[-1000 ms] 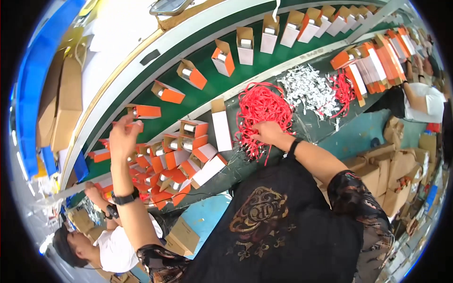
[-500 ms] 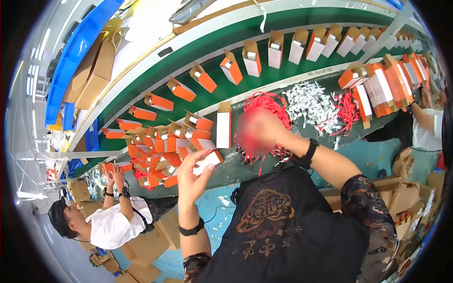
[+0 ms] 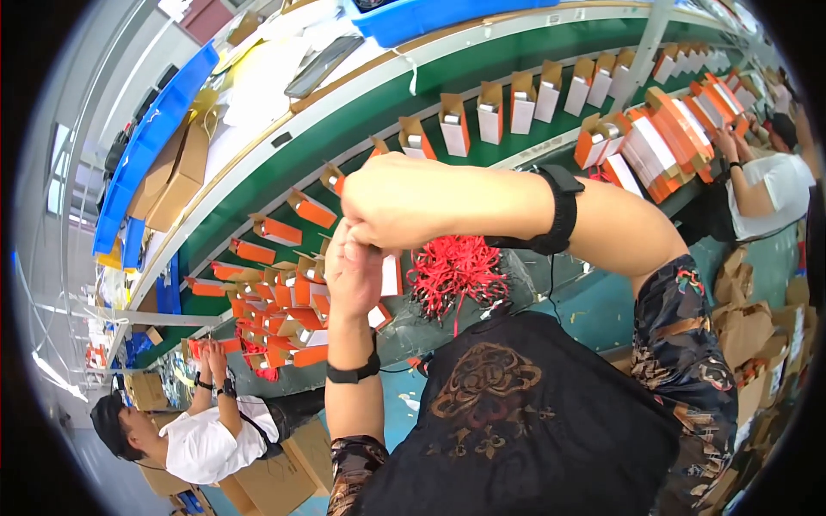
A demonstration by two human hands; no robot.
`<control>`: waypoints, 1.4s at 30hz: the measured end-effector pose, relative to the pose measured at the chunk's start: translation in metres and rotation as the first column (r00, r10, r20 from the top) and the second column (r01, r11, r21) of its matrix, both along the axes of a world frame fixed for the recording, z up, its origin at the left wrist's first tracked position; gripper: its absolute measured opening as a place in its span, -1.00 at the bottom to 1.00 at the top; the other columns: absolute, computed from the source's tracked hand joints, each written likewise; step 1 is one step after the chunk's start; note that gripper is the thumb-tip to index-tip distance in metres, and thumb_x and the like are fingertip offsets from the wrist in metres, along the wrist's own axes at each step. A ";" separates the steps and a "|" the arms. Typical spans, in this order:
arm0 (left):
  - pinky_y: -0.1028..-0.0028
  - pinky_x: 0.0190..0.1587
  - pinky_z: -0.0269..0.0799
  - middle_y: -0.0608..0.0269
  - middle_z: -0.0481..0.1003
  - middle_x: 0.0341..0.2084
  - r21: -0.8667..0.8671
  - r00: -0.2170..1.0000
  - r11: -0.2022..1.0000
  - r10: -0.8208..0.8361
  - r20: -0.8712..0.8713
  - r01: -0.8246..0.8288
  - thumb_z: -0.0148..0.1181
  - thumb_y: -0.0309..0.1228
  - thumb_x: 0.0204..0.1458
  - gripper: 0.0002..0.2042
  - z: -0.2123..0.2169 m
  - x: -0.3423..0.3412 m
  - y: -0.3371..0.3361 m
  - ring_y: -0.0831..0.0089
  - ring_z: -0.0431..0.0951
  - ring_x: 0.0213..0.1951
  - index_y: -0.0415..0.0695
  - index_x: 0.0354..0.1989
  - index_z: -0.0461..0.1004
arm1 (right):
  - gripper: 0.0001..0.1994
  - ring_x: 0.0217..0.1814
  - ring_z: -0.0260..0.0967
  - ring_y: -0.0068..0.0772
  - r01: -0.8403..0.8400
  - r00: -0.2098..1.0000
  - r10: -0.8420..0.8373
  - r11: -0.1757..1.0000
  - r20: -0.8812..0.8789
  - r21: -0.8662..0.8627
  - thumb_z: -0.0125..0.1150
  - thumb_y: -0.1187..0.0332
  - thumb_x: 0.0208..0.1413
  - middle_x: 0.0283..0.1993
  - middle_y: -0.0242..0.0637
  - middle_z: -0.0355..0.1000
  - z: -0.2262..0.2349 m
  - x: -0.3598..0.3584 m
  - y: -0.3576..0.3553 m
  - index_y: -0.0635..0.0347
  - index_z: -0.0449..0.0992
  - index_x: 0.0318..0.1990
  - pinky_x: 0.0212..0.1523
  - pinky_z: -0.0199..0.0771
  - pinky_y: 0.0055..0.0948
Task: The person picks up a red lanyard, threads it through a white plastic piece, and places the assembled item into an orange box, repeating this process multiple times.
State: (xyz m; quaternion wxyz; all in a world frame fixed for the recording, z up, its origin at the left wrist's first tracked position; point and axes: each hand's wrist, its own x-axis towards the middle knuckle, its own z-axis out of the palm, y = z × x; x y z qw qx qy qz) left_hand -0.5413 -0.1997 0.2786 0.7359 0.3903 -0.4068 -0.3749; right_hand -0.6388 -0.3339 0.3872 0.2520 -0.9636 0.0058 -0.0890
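My right hand [image 3: 394, 203] is closed, reaching across from the right. It meets my left hand [image 3: 353, 273], whose fingers are bent together just under it. Anything between the fingers is hidden. A white-and-orange box [image 3: 391, 277] shows beside my left hand, partly covered by it. Right of the hands, a tangled pile of red strips [image 3: 460, 273] lies on the dark worktop, with some dark ends in it. Left of my hands stand many open orange boxes [image 3: 292, 292], packed closely together.
Open boxes [image 3: 453, 125] stand in a row along the green conveyor [image 3: 430, 82]. More orange and white boxes [image 3: 650, 142] are stacked at right. Co-workers are at far left [image 3: 215, 430] and far right [image 3: 761, 189]. Cardboard cartons [image 3: 292, 456] sit on the floor; a blue tray [image 3: 159, 142] is upper left.
My right hand has left the red strips and moved left to meet my left hand. My left hand's fingers have closed in. My right forearm now covers the pile of white strips.
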 end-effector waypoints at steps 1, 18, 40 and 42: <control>0.63 -0.47 0.19 0.40 0.38 -0.52 0.041 0.980 0.998 -0.058 0.190 0.051 -0.07 0.01 0.24 -0.49 0.003 0.015 0.005 0.66 0.31 -0.53 -0.28 0.01 0.31 | -0.66 -0.47 0.42 0.02 0.020 1.000 -0.020 0.999 -0.004 -0.031 0.13 0.18 0.07 -0.57 0.02 0.41 0.007 -0.003 0.001 0.34 0.53 -0.50 -0.36 0.41 -0.16; 0.38 0.07 0.28 0.20 0.50 -0.12 0.209 0.888 0.933 0.183 0.421 -0.292 -0.11 -0.20 0.26 -0.65 -0.072 0.036 0.029 0.44 0.43 -0.06 -0.24 -0.10 0.46 | -0.55 -0.49 0.18 -0.69 0.076 0.997 -0.063 0.644 -0.046 0.761 0.06 0.09 0.27 -0.59 -0.51 0.28 -0.022 -0.013 -0.002 0.23 0.47 -0.57 -0.41 0.25 -0.54; 0.57 -0.60 -0.14 0.52 -0.12 -0.80 0.640 0.761 0.706 0.224 -0.609 0.304 -0.02 0.00 0.22 -0.44 -0.127 -0.051 0.012 0.62 -0.07 -0.71 0.06 -0.76 -0.03 | -0.61 -0.53 0.31 -0.10 0.383 0.805 -0.445 0.895 0.393 0.228 0.27 0.16 0.03 -0.62 -0.16 0.28 -0.075 -0.056 -0.064 0.23 0.35 -0.67 -0.48 0.29 -0.23; 0.55 -0.61 -0.15 0.51 -0.08 -0.78 0.567 0.508 0.730 0.347 -0.788 0.380 0.04 0.01 0.19 -0.49 -0.139 -0.036 0.018 0.61 -0.06 -0.71 0.07 -0.74 0.06 | -0.68 -0.55 0.28 -0.11 0.334 0.760 -0.430 0.902 0.487 0.275 0.28 0.29 -0.01 -0.60 -0.19 0.26 -0.109 -0.078 -0.031 0.18 0.30 -0.66 -0.50 0.27 -0.22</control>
